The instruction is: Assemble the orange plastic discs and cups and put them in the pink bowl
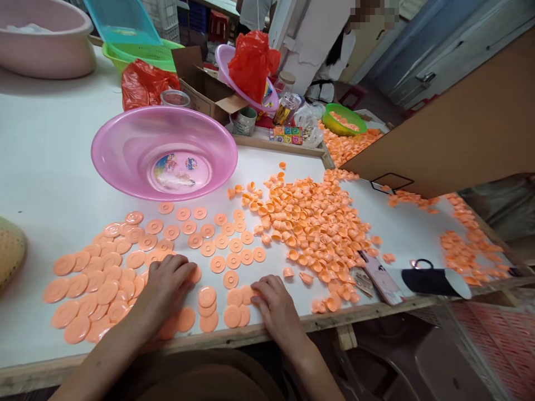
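Small orange plastic toy saucers [107,292] lie spread over the left of the white table, many overlapping. My left hand [169,281] rests palm down on them, its fingers apart and the tips touching one saucer [194,274]. My right hand [276,306] has its thumb and index finger at the edge of another saucer [247,294], beside a small cluster of saucers [232,316]. Between my hands lies a short overlapping stack of saucers [207,309]. A large heap of orange toy cups [317,223] spreads to the right, beyond my right hand.
A pink oval basin [108,161] stands behind the saucers. Near the front edge lie a phone [380,277] and a dark cylindrical object [430,281]. A cardboard sheet [455,117] stands at the right. A box [204,92] and red bags [144,83] are at the back.
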Available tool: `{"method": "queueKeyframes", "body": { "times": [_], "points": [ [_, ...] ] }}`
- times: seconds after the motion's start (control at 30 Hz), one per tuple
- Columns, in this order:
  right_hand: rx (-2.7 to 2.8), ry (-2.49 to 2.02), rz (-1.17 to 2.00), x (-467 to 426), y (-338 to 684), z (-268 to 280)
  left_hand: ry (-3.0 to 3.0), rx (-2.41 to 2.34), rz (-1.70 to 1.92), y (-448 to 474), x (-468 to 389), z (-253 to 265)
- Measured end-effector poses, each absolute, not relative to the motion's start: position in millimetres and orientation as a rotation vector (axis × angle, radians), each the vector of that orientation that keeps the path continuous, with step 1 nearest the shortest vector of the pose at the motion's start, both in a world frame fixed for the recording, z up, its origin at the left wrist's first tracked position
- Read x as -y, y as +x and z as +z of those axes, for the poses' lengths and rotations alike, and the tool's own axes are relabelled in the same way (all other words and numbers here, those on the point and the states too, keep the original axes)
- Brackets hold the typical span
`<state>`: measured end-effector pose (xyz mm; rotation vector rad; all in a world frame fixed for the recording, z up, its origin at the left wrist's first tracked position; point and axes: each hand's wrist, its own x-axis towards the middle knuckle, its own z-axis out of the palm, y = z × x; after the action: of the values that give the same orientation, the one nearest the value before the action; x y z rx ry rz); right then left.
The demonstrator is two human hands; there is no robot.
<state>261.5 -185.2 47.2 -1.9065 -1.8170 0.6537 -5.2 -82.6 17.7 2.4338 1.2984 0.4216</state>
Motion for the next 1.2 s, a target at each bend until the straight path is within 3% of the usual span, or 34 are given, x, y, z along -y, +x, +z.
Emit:
{"method": "queueKeyframes", "body": {
  "times": [0.27,0.53,0.67,0.8,1.07,1.2],
  "points": [
    [1.725,-1.889,0.791,177.3,258.2,47.1,2.418,-0.997,0.332,11.9,100.8,29.0],
    [1.538,-1.85,0.873,176.6,260.0,47.6,2.076,-1.028,0.446,8.7,107.4,29.3],
    [1.613,-1.86,0.512,173.4,273.2,47.7,2.162,-1.004,0.699,9.6,101.3,32.9],
    [1.835,-1.88,0.337,180.5,277.1,49.4,2.486,-0.888,0.587,8.0,96.9,28.1],
    [1.821,-2.032,0.616,195.5,264.0,56.1,2.472,-1.407,0.474,-6.1,80.3,19.7],
    [1.744,-1.889,0.525,183.8,262.3,52.3,2.267,-1.427,0.519,-1.0,73.7,24.9]
  ]
}}
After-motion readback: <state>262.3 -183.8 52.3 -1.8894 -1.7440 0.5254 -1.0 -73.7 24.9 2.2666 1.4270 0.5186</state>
